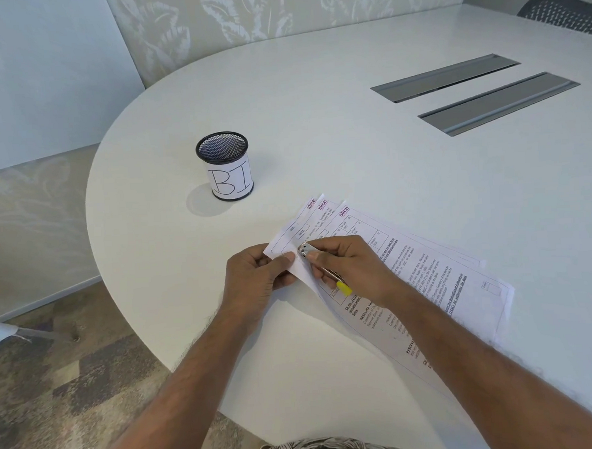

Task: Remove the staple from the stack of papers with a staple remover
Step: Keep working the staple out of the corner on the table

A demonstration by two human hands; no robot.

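A stack of printed papers [424, 279] lies slanted on the white table [316, 120], its sheets fanned apart at the far end. My left hand [256, 278] pinches the near left corner of the stack and lifts it a little. My right hand [352, 269] grips a metal staple remover with a yellow end [342, 287]. Its metal tip [304, 249] presses on the paper corner just beside my left thumb. The staple itself is too small to make out.
A black mesh pen cup [228, 166] with a white label stands to the far left of the papers. Two grey cable slots [469, 91] are set into the table at the far right. A mesh chair back [568, 11] shows at the top right corner.
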